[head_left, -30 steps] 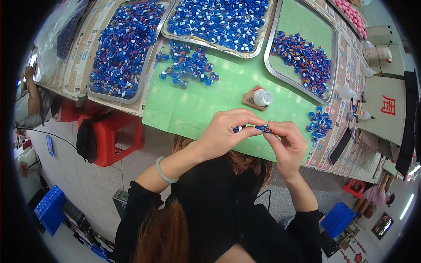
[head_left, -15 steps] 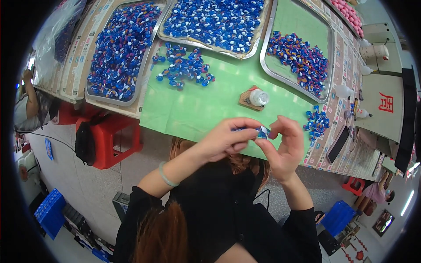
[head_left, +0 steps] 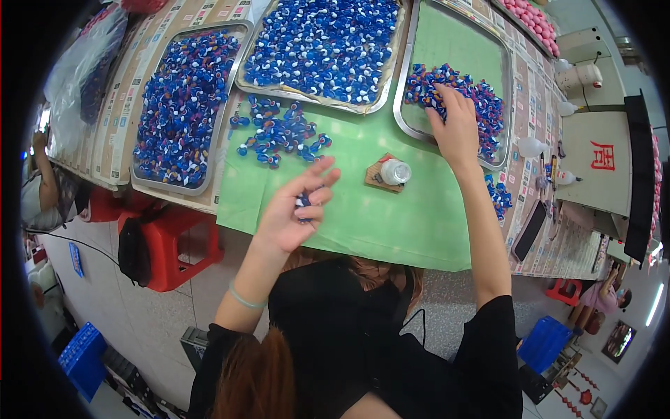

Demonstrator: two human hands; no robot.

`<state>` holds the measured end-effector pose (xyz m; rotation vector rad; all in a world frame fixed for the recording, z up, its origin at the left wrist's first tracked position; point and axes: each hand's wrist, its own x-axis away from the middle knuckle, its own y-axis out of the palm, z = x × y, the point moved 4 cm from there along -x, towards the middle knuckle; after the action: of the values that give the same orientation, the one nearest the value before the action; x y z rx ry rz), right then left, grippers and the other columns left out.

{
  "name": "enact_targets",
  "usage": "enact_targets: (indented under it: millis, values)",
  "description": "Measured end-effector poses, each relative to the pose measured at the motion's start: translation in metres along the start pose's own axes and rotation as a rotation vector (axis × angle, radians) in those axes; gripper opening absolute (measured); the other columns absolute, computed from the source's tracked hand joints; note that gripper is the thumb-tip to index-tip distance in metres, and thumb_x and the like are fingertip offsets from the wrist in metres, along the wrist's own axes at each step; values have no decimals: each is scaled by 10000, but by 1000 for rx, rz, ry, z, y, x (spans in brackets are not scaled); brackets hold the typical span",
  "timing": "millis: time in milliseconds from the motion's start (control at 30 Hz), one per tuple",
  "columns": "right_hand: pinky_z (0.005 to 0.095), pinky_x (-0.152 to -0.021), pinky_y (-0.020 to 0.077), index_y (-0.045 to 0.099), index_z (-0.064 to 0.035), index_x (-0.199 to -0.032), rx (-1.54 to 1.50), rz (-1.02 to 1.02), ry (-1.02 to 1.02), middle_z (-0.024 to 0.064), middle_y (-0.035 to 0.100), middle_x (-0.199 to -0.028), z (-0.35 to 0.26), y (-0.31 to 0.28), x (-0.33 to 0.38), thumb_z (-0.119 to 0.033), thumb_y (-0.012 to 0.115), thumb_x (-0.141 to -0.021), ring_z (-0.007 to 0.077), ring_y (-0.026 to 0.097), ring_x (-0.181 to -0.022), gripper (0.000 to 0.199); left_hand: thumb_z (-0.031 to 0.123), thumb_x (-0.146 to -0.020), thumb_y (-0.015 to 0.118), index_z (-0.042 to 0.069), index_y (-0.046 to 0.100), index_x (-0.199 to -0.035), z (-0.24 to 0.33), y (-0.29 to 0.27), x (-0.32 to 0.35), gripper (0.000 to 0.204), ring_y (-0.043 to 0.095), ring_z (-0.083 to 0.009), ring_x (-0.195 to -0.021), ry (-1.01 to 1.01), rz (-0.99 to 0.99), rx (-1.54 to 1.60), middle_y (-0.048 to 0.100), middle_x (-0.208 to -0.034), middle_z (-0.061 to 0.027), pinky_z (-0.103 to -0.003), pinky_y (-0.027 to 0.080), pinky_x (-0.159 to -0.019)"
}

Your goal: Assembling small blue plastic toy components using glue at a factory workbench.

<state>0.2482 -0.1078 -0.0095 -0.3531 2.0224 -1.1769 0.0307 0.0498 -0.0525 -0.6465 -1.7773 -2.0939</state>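
The left hand (head_left: 289, 216), nearest, is raised above the edge of the green sheet (head_left: 335, 227) with its palm turned up and inward, the fingers half curled around blue-and-white pieces (head_left: 304, 205) (how many, the fingers hide); their long axis cannot be told. A pale band (head_left: 246, 296) circles that wrist. Beyond, a wooden block (head_left: 375, 176) bears a small clear jar (head_left: 396, 171), and to its left a loose cluster (head_left: 283, 133) of blue pieces lies on the sheet, pointing various ways. At the right a black phone (head_left: 530, 230) lies slantwise on the table covering (head_left: 115, 133), which is printed with small coloured squares too fine to read. The right forearm stretches forward, its hand (head_left: 457, 129) palm down, fingers bent over the pile (head_left: 419, 84) in the right tray (head_left: 453, 35); whether the fingertips grip a piece cannot be told. The piled pieces point every way. A beige box (head_left: 586, 188) to the right bears large red writing. Farther off stands the middle tray (head_left: 373, 109), full of blue-and-white pieces.
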Motion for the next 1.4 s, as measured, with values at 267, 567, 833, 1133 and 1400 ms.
enact_targets:
  millis: [267, 567, 833, 1133, 1400]
  values:
    - [352, -694, 450, 567, -17, -907, -30, -89, 0, 114, 555, -853, 8, 13, -1, -8, 572, -690, 260, 558, -786, 217, 327, -900, 441, 38, 503, -1061, -29, 10, -5, 336, 371, -43, -503, -260, -119, 228, 535, -778, -2, -126, 268, -333]
    - [233, -683, 452, 533, 18, -1029, -1432, -140, 807, 60, 573, -872, 9, -23, 35, 10, 498, -815, 144, 564, -756, 216, 359, -914, 388, 48, 430, -1144, -30, 27, -4, 388, 326, -36, -494, -211, -133, -12, 381, -681, 18, -125, 222, -325]
    - [219, -688, 413, 557, 27, -1021, -1391, -336, 865, 72, 554, -973, -23, -39, 75, 25, 515, -799, 95, 511, -769, 226, 279, -915, 427, 46, 475, -1031, -31, 26, -4, 265, 356, -33, -505, -98, -102, -181, 440, -727, -3, -133, 228, -348]
    - [270, -691, 448, 581, 1, -928, -561, -326, 227, 85, 566, -876, -59, -40, 60, 31, 572, -747, 181, 565, -821, 184, 214, -905, 457, 39, 497, -1067, -31, 16, -2, 242, 379, -26, -526, -54, -26, -227, 509, -807, -29, -130, 232, -365]
    - [341, -668, 442, 583, -14, -883, -303, -336, -47, 101, 563, -862, -74, -47, 54, 23, 601, -705, 265, 546, -775, 182, 186, -903, 452, 31, 465, -1134, -34, 14, -4, 278, 366, -22, -541, -113, -125, -178, 488, -800, -24, -127, 222, -357]
